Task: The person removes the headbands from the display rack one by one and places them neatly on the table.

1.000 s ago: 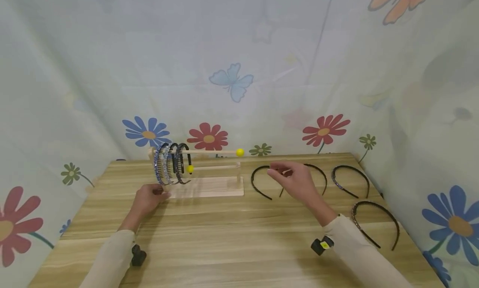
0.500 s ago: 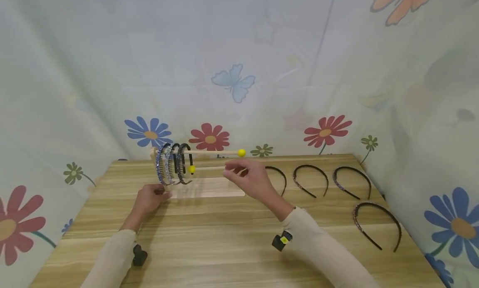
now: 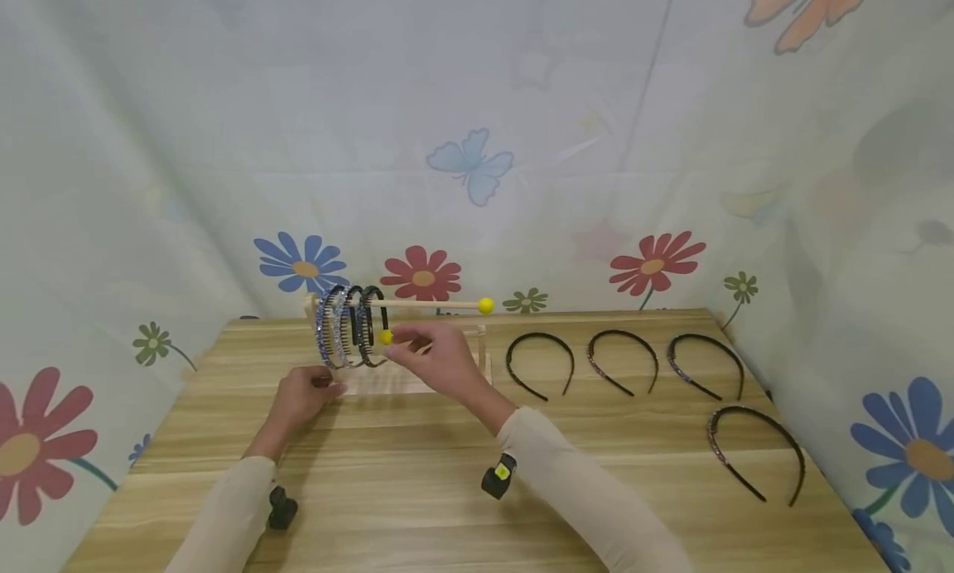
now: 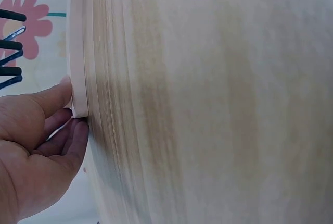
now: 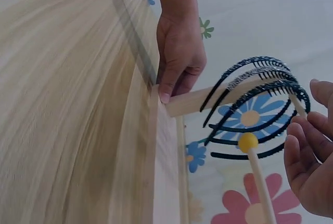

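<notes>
My left hand (image 3: 301,399) pinches the near left corner of the wooden stand's base (image 4: 78,41), thumb on top and fingers below. Three rhinestone headbands with comb teeth hang on the stand's upper rod (image 3: 432,304): a blue one (image 3: 323,329), a silver one (image 3: 339,329) and a dark one (image 3: 364,329). The lower rod ends in a yellow ball (image 5: 248,142) close to the headbands' open ends. Right at that ball in the head view, my right hand (image 3: 440,358) has its fingers loosely bent, with nothing seen between them. Its fingertips overlap the dark headband's side in the right wrist view.
Several black headbands lie on the wooden table (image 3: 417,490) to the right, including one (image 3: 540,337) beside the stand and one (image 3: 756,416) nearer the front right. Another yellow ball (image 3: 486,305) caps the upper rod's right end. A flowered cloth (image 3: 477,76) hangs behind the table.
My right hand has moved left, from above the headbands on the table, past the stand's right end, to the lower yellow ball. My left hand stays at the base corner.
</notes>
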